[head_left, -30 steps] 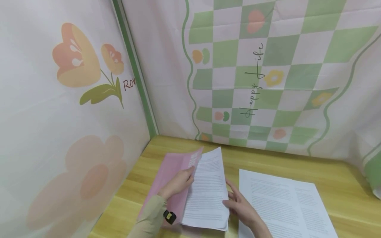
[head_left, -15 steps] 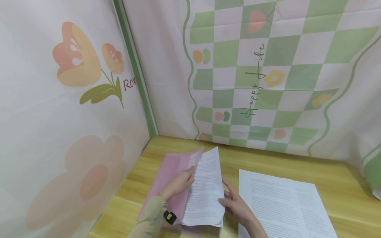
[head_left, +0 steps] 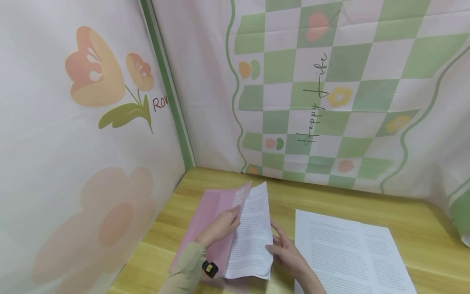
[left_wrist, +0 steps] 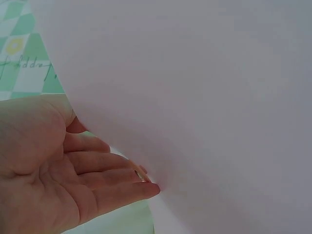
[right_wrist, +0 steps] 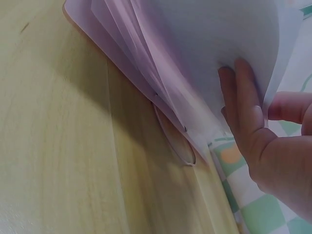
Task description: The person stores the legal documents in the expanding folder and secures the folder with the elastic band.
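Observation:
A pink folder [head_left: 216, 200] with white lettering lies at a slant on the table, its front flap lifted. My left hand [head_left: 222, 226] grips the edge of that flap; in the left wrist view the fingers [left_wrist: 112, 195] of this hand run along the rim of a large pale sheet. Printed papers [head_left: 251, 234] stand partly inside the folder, their right side bowed. My right hand [head_left: 288, 253] pinches that side, thumb on the printed face and fingers [right_wrist: 243, 97] behind. A thin cord loop [right_wrist: 170, 139] hangs from the folder's edge. How deep the papers sit is hidden.
More printed sheets [head_left: 345, 253] lie flat on the wooden table [head_left: 282, 200] to the right, partly overlapping. A patterned curtain [head_left: 275, 98] hangs behind the table, and a flowered one [head_left: 110, 155] stands close along the left side.
My right hand has moved left with the papers, which have slid farther in behind the flap. My left hand and the folder have stayed nearly in place.

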`<state>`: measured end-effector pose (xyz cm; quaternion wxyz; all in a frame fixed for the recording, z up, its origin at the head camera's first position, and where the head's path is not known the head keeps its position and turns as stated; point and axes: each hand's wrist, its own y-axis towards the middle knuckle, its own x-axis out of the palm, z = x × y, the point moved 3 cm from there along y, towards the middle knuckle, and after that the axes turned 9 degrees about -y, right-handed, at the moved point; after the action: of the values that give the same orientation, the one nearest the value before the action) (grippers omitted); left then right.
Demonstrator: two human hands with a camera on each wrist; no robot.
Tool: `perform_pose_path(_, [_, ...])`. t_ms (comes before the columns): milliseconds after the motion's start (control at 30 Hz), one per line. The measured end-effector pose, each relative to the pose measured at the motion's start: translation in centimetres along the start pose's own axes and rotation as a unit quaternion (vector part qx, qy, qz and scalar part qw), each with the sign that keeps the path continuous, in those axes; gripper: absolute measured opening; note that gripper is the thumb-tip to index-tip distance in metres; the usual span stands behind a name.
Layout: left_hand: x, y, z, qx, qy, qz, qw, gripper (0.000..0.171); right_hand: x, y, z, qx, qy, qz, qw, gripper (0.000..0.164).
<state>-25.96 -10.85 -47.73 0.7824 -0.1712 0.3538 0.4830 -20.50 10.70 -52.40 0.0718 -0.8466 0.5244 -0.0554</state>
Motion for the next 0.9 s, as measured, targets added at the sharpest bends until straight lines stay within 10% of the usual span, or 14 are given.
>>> perform_pose_path(900, [0.0,0.2,-0.2,0.014,0.012,0.017,0.9997,0.051,0.2,-0.1,-0.2,0.027,0.015,0.033,0.999,0.087])
